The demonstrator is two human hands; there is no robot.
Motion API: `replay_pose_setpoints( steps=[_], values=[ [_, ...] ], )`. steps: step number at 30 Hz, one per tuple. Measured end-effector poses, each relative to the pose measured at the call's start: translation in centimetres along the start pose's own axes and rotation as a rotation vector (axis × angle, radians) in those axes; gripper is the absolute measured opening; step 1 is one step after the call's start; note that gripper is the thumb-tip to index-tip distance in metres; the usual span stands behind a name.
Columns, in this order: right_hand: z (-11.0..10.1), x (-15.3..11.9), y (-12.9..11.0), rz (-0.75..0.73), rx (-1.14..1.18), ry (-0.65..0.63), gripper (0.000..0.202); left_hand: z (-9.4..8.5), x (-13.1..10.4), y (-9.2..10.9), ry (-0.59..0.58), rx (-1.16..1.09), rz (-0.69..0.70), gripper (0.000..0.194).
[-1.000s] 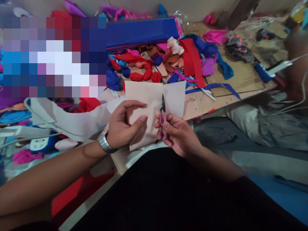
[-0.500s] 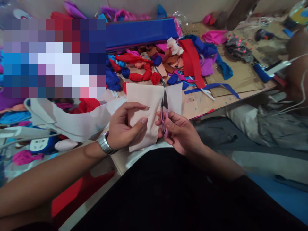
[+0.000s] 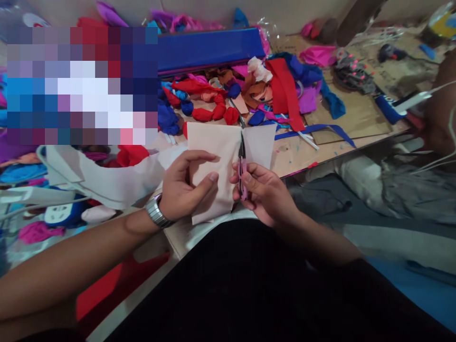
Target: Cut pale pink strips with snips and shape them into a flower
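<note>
A pale pink sheet (image 3: 217, 142), cloth or paper, lies at the table's front edge, with a split running down its right part. My left hand (image 3: 192, 183), with a metal watch at the wrist, grips the left side of this sheet between thumb and fingers. My right hand (image 3: 261, 190) holds pink-handled scissors (image 3: 242, 178) whose blades point away from me along the split, nearly closed. To the right of the blades, a separate-looking flap (image 3: 259, 142) of the same pale material slants outward.
Red, blue and pink fabric pieces (image 3: 217, 107) are heaped behind the sheet, before a long blue box (image 3: 210, 47). A power strip (image 3: 59, 213) lies at left. At far right is another person's arm (image 3: 445, 104). A pixelated patch hides the upper left.
The scissors' blades and handles have closed together. The flap on the right has swung slightly further right. My left hand has stayed nearly still on the sheet.
</note>
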State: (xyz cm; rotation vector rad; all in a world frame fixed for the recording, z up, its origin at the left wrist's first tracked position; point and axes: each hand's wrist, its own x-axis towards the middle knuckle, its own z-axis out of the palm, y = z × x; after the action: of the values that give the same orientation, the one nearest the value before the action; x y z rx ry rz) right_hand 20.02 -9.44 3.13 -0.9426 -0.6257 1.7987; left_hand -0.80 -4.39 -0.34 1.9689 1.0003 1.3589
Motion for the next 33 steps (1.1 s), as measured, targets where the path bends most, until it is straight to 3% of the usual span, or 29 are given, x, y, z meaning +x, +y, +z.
replay_pose_setpoints(
  steps=[11,15,24,33],
  values=[
    [0.2,1.8,-0.6,-0.006,0.016,-0.019,0.041,0.1,0.3,-0.6,0.031,0.006,-0.036,0.037],
    [0.7,4.6,-1.3,-0.023,-0.009,-0.04,0.042,-0.1,0.9,-1.3,0.057,-0.018,-0.083,0.045],
    [3.7,12.0,-2.7,0.029,-0.083,-0.033,0.009,-0.8,2.5,-4.9,0.138,-0.083,-0.175,0.061],
    [3.1,12.1,-2.0,0.04,-0.172,-0.06,0.026,-1.0,2.5,-5.2,0.133,-0.053,-0.217,0.061]
  ],
)
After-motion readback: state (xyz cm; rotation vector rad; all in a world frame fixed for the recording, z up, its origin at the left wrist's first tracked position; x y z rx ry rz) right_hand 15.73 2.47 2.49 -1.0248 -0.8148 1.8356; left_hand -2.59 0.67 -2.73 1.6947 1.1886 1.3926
